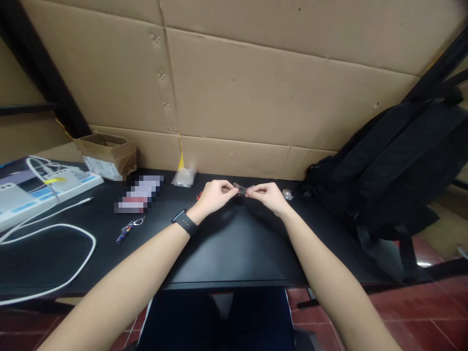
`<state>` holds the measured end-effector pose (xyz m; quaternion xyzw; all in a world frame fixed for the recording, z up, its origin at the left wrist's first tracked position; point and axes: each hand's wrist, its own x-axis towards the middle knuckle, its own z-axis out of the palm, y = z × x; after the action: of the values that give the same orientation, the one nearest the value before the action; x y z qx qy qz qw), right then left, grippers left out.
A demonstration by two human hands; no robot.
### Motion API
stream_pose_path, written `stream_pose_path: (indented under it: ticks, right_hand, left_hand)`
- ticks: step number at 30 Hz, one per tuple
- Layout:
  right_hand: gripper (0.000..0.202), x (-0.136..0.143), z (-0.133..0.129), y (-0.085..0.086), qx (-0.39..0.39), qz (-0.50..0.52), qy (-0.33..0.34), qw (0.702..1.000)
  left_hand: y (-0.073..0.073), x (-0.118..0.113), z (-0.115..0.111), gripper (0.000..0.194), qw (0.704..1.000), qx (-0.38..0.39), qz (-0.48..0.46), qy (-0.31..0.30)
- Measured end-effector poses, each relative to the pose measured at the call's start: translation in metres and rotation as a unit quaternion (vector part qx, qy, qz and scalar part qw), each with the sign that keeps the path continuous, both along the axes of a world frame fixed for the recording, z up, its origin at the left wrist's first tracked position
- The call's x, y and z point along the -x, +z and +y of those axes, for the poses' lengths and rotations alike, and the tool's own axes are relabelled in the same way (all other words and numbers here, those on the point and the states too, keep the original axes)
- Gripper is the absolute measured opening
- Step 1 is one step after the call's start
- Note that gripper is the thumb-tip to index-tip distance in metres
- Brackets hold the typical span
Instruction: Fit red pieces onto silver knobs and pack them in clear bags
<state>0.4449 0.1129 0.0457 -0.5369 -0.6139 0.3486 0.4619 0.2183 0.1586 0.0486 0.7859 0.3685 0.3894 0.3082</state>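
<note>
The left hand [218, 196] and the right hand [267, 196] are both pinching one small clear piece [241, 188] (its exact kind, I cannot tell). This piece is between them, above the black table [234, 253]. Behind the left hand there is a plastic bag [184, 177].

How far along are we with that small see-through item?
Done: the small see-through item looks lifted off the table. In hand: left hand and right hand pinch it. Left to do: can't tell; red pieces sit half hidden, a clear packet lies apart.
</note>
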Motion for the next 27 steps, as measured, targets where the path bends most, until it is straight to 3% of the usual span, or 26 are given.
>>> stream_pose_path:
  ticks: [4, 8, 12, 16, 21, 27]
  right_hand:
    - [0.028, -0.002, 0.001, -0.003, 0.035, -0.046, 0.016, 0.998]
    - [0.022, 0.001, 0.0, -0.006, 0.065, -0.032, 0.047, 0.996]
    - [0.037, 0.003, -0.003, -0.005, 0.076, -0.027, 0.074, 0.994]
    - [0.029, 0.0, 0.0, -0.008, 0.083, -0.074, 0.06, 0.992]
    - [0.026, -0.005, 0.002, -0.01, 0.02, -0.253, 0.063, 0.965]
    - [0.049, -0.002, -0.002, -0.007, -0.065, -0.355, 0.094, 0.928]
  left_hand:
    - [-0.003, 0.0, -0.001, 0.022, 0.996, -0.014, 0.088, 0.01]
    - [-0.012, -0.004, -0.001, 0.004, 0.994, -0.013, 0.105, 0.006]
    - [-0.019, -0.004, -0.002, 0.034, 0.994, -0.043, 0.087, -0.045]
    - [-0.019, -0.004, -0.002, 0.023, 0.98, -0.114, 0.139, -0.083]
    - [-0.018, -0.003, -0.004, 0.025, 0.951, -0.186, 0.236, -0.068]
    - [-0.017, 0.001, -0.009, 0.02, 0.928, -0.231, 0.291, -0.04]
